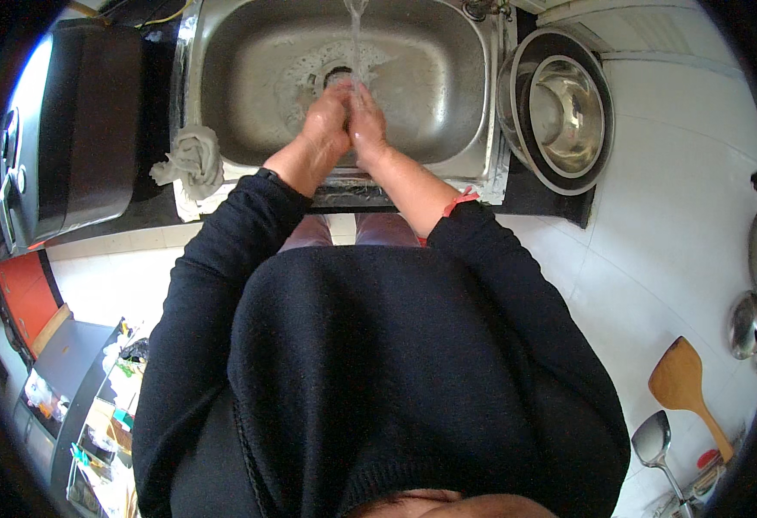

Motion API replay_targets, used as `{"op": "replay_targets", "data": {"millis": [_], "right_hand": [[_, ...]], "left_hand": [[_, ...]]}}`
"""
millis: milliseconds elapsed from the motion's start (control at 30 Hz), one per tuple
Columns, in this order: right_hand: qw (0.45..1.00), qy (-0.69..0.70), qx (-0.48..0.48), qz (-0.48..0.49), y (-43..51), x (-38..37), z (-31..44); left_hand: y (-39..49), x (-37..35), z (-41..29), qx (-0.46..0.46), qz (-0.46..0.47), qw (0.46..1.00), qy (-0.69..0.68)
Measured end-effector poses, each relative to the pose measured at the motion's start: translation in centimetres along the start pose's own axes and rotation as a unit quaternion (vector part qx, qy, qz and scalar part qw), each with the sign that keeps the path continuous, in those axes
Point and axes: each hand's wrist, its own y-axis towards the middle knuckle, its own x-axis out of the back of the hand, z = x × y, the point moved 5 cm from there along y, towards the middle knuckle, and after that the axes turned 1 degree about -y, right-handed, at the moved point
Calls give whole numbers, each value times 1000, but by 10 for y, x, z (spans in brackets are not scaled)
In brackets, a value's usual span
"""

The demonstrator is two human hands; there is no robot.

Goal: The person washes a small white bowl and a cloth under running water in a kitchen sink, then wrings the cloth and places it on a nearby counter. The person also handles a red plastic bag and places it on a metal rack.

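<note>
Both my hands are wet and held together over the stainless steel sink (249,84), under a stream of running water (355,42) from above. My left hand (328,120) leans against my right hand (368,120), fingers pointing away from me. A dark patch shows between the palms; whether it is an object or just a gap, I cannot tell. Just beyond my fingertips is the dark drain opening (337,72), with water and some foam around it. Black sleeves are pushed up my forearms, and a red band (461,201) circles my right forearm.
A crumpled grey cloth (195,162) lies on the sink's left front corner. Nested metal bowls (566,116) stand right of the sink, and a black appliance (87,129) stands left. A wooden spatula (679,375), a metal turner (651,437) and a ladle (746,324) are along the right side.
</note>
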Motion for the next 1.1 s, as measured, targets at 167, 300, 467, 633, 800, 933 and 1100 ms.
{"op": "replay_targets", "data": {"millis": [167, 300, 467, 633, 800, 933, 1100], "right_hand": [[943, 161, -290, 25, 14, 27, -15], [910, 129, -371, 131, 4, 20, 10], [925, 125, -346, 95, -15, 1, 32], [960, 64, -261, 75, -9, 1, 20], [901, -422, -58, 83, 11, 21, 20], [958, -258, -79, 98, 1, 26, 14], [986, 8, -107, 129, -18, 36, 8]], "left_hand": [[-29, -24, -9, -102, 134, 923, 347], [-38, -36, -35, -283, 109, 828, 472], [-20, -13, -19, -181, -12, 912, 367], [-12, -4, -6, -204, -90, 915, 337], [-5, -2, -1, -42, -115, 988, 93], [-14, -3, -9, 32, -49, 996, 70], [-27, 4, -9, 29, -24, 988, 152]]}}
